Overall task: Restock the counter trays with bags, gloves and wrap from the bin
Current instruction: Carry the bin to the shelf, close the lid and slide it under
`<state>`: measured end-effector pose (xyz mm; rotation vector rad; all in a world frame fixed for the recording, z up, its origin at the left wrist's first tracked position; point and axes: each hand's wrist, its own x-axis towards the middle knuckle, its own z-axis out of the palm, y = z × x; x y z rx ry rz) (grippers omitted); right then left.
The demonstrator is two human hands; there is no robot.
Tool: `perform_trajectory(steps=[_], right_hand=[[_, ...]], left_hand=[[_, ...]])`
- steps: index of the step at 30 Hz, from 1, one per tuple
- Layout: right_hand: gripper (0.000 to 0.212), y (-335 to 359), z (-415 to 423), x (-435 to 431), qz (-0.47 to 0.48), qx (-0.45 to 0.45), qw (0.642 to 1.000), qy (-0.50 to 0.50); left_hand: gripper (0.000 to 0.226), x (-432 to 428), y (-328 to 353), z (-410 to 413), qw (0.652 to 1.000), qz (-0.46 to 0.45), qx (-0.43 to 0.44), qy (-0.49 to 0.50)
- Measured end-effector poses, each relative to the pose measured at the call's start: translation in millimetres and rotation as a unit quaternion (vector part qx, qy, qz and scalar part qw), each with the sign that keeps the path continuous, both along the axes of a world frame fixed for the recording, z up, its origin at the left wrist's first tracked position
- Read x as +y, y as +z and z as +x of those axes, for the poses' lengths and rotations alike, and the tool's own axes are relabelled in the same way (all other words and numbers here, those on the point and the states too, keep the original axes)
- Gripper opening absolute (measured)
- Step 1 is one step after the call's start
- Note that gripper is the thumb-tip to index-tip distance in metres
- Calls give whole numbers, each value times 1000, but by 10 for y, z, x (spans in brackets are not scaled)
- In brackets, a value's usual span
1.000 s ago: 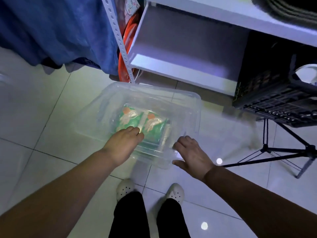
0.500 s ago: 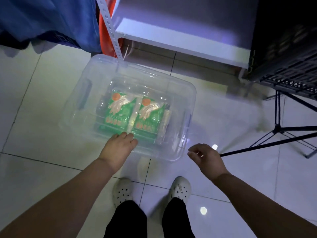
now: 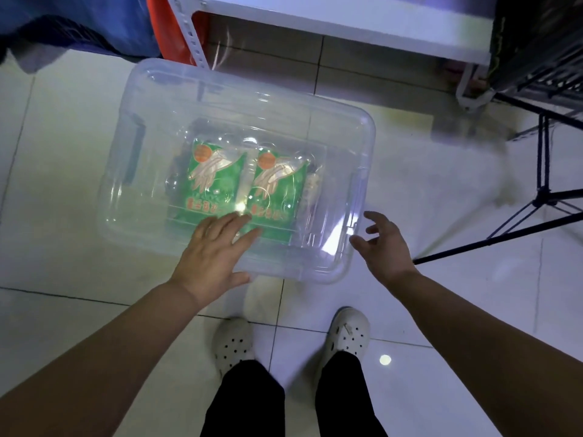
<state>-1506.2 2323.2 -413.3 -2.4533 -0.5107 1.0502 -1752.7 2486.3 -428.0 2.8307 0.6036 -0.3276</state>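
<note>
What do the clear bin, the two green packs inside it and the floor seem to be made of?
The bin: clear glossy plastic, probably rigid; the contents show through it and light glints on it. The green packs: likely thin printed plastic film, shiny and slightly wrinkled. The floor: pale glazed tile, it seems; grout lines, mirrored light spots.

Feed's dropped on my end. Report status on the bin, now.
Left grip flat on the lid. Right grip open at the bin's right end. Two green glove packs inside. Lid on, blocking access.
</note>
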Motion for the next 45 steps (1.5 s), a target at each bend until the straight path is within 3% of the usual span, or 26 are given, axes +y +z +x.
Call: perform_trajectory(steps=[2, 4, 11, 15, 17, 21, 25, 29, 34, 37, 40, 43, 45], right_hand=[[60, -65, -4, 11, 1, 7, 1000, -8], [62, -115, -11, 26, 0, 16, 1000, -10], [51, -187, 88, 168, 46, 9, 996, -70], [46, -219, 222, 309, 73, -1, 991, -115], [55, -247, 278, 380, 79, 7, 988, -136], [88, -339, 351, 505, 34, 91, 979, -179], [90, -359, 413, 521, 10, 179, 954, -242], [43, -318, 372, 576, 25, 39, 982, -181], [23, -328, 284, 650, 14, -107, 984, -140], [23, -347, 240, 646, -4, -167, 980, -105], [24, -329, 202, 683, -35, -174, 977, -117], [24, -206, 141, 796, -62, -217, 964, -141], [40, -106, 68, 921, -54, -309, 947, -72]], left_hand=[[113, 144, -30, 82, 997, -2, 72, -12], [123, 256, -104, 149, 992, -8, 122, -31], [121, 304, -152, 278, 992, 4, 125, -25], [107, 301, -66, 473, 996, -8, 85, 14], [102, 370, -67, 565, 996, -18, 47, 77], [114, 481, -184, 650, 990, -11, 86, 112], [118, 411, -227, 644, 990, 2, 97, 104], [120, 426, -227, 659, 990, 19, 98, 103], [121, 417, -219, 674, 988, 13, 112, 104], [112, 434, -175, 708, 987, -5, 124, 100], [92, 598, -47, 609, 992, 3, 70, 106], [79, 978, 52, 287, 973, 35, 20, 226], [86, 1289, 60, -16, 955, 65, 73, 279]])
